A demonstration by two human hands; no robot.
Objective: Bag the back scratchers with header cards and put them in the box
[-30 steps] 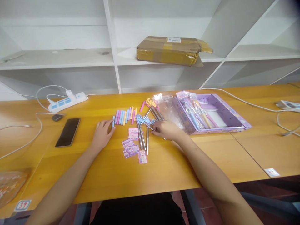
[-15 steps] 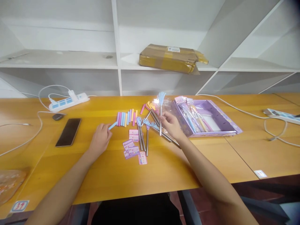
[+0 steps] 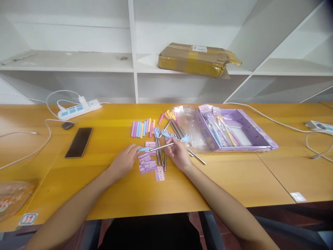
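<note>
My left hand point(image 3: 125, 160) is closed on a light blue tube point(image 3: 143, 149). Between my right hand's fingers point(image 3: 178, 152) is a metal rod point(image 3: 161, 147) with a blue hand-shaped head point(image 3: 185, 138); the rod's bare end points at the tube, touching or very near it. Under and behind my hands lie more metal rods point(image 3: 158, 152) with blue heads. Pink and purple cards point(image 3: 150, 165) are spread below them. A row of pastel tubes point(image 3: 142, 128) lies behind. Farther back are yellow and pink heads point(image 3: 171, 115) on rods.
A purple box point(image 3: 260, 133) with wrapped items stands at right, beside clear plastic bags point(image 3: 188, 121). At left are a phone point(image 3: 78, 142) and a power strip point(image 3: 80, 109). A taped carton point(image 3: 195, 59) sits on the shelf.
The rod in my right hand has gone from upright to nearly level and moved left and down. My left hand has moved right and down with the blue tube, bringing the two together.
</note>
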